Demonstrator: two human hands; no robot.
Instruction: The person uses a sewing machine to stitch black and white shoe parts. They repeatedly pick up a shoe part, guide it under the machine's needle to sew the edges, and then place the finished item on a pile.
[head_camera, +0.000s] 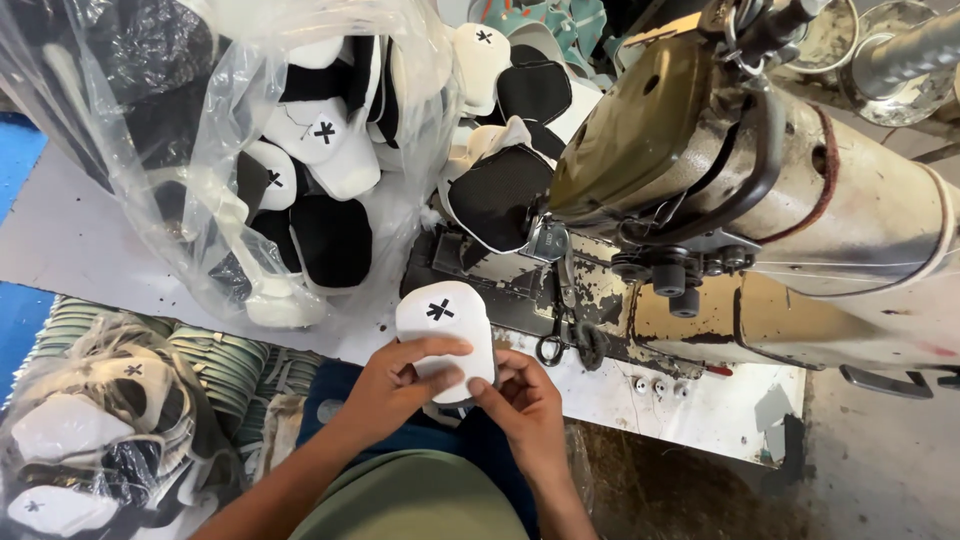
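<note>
Both my hands hold one white padded shoe piece (447, 322) with a black cross mark, just in front of the sewing machine's bed. My left hand (395, 378) grips its lower left side, thumb lying across the face. My right hand (523, 397) pinches its lower right corner. The piece sits upright, tilted slightly away from me, above my lap.
An old worn sewing machine (760, 190) fills the right side, scissors (556, 338) lying on its bed. A clear plastic bag (250, 150) of white and black pieces sits at the upper left. More pieces (510, 190) pile beside the machine. Another bundle (80, 440) lies lower left.
</note>
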